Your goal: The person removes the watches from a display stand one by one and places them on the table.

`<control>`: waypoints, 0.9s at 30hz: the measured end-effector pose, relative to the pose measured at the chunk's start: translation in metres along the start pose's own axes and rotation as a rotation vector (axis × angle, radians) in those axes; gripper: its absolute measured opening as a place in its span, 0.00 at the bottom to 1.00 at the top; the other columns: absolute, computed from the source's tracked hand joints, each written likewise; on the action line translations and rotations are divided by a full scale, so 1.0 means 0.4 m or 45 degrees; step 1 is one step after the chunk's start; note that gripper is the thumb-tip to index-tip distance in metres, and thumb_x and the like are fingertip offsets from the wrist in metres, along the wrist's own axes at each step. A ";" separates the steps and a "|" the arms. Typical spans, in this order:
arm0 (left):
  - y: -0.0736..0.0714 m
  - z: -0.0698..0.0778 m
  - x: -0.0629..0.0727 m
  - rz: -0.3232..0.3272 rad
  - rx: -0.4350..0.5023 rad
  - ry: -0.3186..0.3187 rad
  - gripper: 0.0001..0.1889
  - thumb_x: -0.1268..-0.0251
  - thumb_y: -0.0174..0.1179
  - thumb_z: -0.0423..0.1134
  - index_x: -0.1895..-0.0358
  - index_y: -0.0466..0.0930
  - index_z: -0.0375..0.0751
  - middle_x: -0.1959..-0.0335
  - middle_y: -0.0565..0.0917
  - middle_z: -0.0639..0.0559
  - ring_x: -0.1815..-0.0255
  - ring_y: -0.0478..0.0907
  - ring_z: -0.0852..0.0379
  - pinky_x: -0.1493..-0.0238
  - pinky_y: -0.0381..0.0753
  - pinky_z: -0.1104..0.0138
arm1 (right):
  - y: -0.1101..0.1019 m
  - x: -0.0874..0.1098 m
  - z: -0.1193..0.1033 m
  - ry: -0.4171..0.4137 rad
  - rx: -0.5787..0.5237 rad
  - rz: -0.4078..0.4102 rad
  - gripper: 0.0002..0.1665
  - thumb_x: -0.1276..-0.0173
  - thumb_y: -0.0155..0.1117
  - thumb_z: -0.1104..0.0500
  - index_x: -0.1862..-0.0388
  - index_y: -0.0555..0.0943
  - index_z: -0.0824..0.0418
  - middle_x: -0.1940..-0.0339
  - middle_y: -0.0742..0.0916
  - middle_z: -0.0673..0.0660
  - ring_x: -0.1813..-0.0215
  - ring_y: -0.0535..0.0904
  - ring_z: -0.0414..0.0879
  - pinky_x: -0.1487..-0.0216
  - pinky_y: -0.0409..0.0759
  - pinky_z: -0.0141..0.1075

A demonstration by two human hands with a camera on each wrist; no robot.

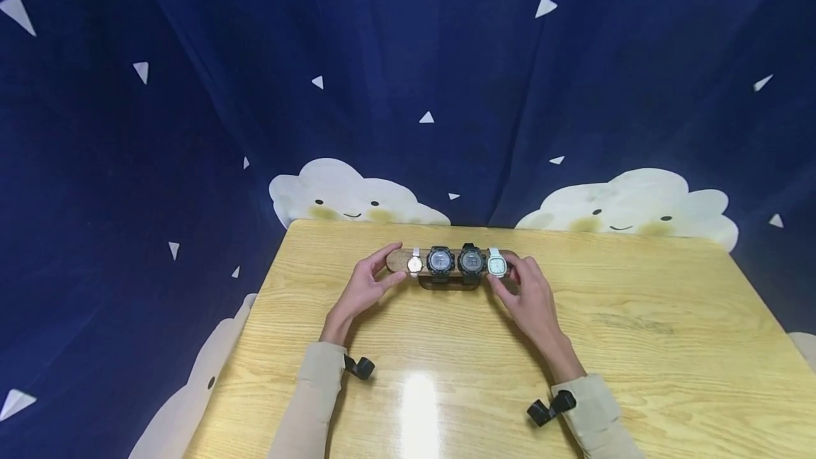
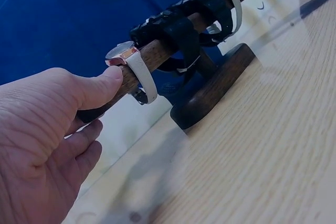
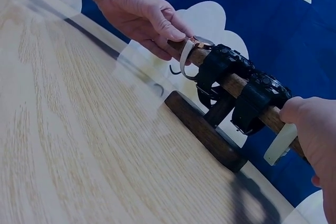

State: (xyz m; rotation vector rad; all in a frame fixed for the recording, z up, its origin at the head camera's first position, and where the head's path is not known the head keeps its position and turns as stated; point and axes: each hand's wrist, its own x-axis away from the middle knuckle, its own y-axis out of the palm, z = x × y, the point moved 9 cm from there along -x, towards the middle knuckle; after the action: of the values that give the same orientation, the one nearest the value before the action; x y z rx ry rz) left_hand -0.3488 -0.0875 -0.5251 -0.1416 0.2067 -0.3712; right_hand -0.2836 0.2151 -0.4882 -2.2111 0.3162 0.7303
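A dark wooden watch stand (image 2: 210, 90) with a T-shaped bar stands on the table. Along its bar hang a small watch with a white strap and rose-gold case (image 1: 415, 264), two black digital watches (image 1: 440, 261) (image 1: 471, 261) and a pale mint square watch (image 1: 497, 265). My left hand (image 1: 366, 283) grips the bar's left end, thumb on the near side beside the white-strapped watch. At the right end, my right hand (image 1: 530, 299) holds the bar around the mint watch, its thumb close against that watch. Its other fingers are partly hidden behind the bar.
The light wooden table (image 1: 625, 346) spreads around the stand. Behind it hangs a dark blue curtain (image 1: 408, 76) with white triangles and clouds. Black camera mounts (image 1: 360, 367) sit on both sleeved wrists.
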 end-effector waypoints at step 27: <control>-0.001 0.009 0.003 0.003 0.006 -0.003 0.35 0.31 0.67 0.28 0.22 0.68 0.38 0.21 0.67 0.38 0.21 0.66 0.41 0.22 0.67 0.53 | -0.006 -0.001 0.004 0.012 0.022 0.005 0.25 0.38 0.80 0.59 0.43 0.84 0.65 0.69 0.78 0.58 0.69 0.69 0.44 0.73 0.66 0.31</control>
State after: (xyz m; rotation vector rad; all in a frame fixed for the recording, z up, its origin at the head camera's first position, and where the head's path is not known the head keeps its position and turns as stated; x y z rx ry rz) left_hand -0.3470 -0.0879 -0.5217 -0.1373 0.2035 -0.3688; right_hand -0.2836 0.2179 -0.4874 -2.1987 0.3308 0.7170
